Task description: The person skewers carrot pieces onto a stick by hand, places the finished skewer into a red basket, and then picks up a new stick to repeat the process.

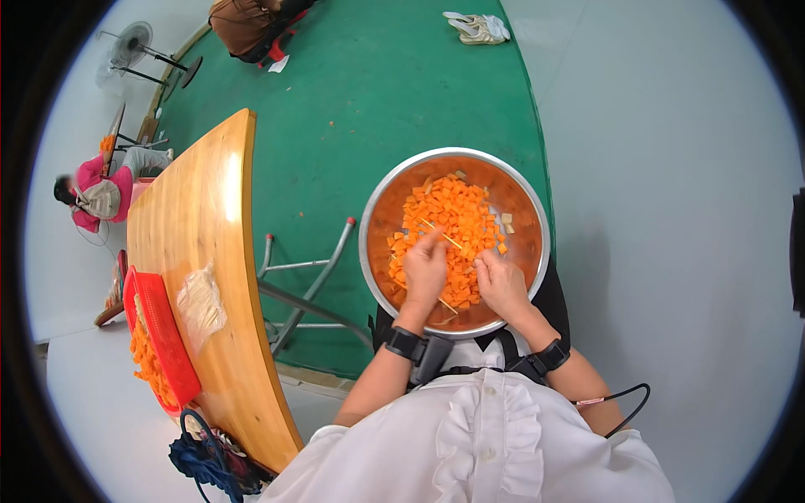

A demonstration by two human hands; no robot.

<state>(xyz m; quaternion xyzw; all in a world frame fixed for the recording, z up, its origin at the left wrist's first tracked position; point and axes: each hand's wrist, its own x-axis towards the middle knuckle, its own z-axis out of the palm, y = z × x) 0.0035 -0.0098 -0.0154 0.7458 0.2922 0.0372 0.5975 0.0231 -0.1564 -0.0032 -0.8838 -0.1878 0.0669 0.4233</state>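
A wide metal bowl (537,201) sits at my lap, holding many diced orange cubes (457,201) that look like carrot, with a few paler pieces among them. Over the cubes my left hand (425,272) is closed, its fingertips at a thin wooden stick (451,241) that slants down toward my right hand. A second thin stick (448,306) shows below the left hand. My right hand (503,283) is closed in a pinch just right of the first stick's end. Whatever lies between its fingertips is hidden.
Left of me stands a wooden table (226,352) with a bag of sticks (201,303) and a red basket (172,335) of orange pieces. Metal legs (314,285) extend toward the bowl. Two people sit farther off, near a fan (134,44). Shoes (478,28) lie ahead by the wall.
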